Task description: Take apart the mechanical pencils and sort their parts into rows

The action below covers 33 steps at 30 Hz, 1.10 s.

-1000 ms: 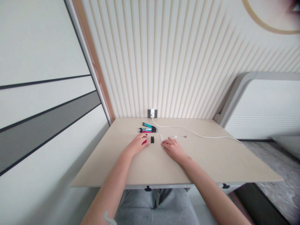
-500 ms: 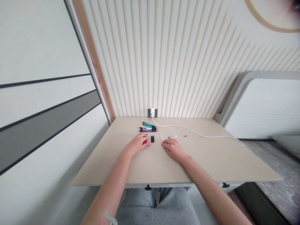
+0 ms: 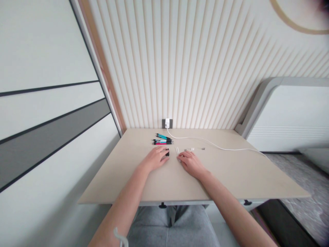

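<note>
On the desk (image 3: 164, 185), the left hand (image 3: 155, 159) is low just on the near side of the pens (image 3: 162, 141), fingers curved and thumb set apart from them. Its fingertips are at the black pieces (image 3: 167, 152), also nearer than the pens; whether it grips them cannot be told. The right hand (image 3: 190, 162), nearer and right of the pens, is loosely curled at the near ends of the white rods (image 3: 177, 150); its grip is hidden. White bits (image 3: 192, 149) and metal bits (image 3: 203, 149) lie farther right of the pens. The cable (image 3: 200, 139) runs rightward from behind them.
</note>
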Tool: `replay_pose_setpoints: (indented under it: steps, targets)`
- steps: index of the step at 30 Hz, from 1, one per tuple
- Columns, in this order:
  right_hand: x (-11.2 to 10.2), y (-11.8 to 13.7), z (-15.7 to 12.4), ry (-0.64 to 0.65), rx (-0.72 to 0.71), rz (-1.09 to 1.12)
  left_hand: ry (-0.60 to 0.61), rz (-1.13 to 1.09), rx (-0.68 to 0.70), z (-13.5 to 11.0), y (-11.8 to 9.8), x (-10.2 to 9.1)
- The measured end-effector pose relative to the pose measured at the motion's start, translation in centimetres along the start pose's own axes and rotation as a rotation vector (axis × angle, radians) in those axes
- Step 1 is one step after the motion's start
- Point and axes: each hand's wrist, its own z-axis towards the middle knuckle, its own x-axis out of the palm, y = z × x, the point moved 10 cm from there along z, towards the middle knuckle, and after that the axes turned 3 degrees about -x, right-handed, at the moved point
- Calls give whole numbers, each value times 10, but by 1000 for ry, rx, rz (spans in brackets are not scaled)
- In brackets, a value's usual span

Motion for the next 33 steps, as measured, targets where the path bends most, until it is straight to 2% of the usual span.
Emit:
replay_pose_setpoints:
  steps: [7, 14, 26, 33]
  targets:
    - [0, 2, 0, 23, -4, 7, 39, 8, 60, 2, -12, 10]
    - [-2, 4, 0, 8, -17, 17, 57, 8, 70, 2, -11, 12]
    - [-1, 3, 0, 9, -21, 27, 52, -30, 82, 8, 2, 27]
    - [-2, 4, 0, -3, -16, 48, 57, -23, 101, 8, 0, 30]
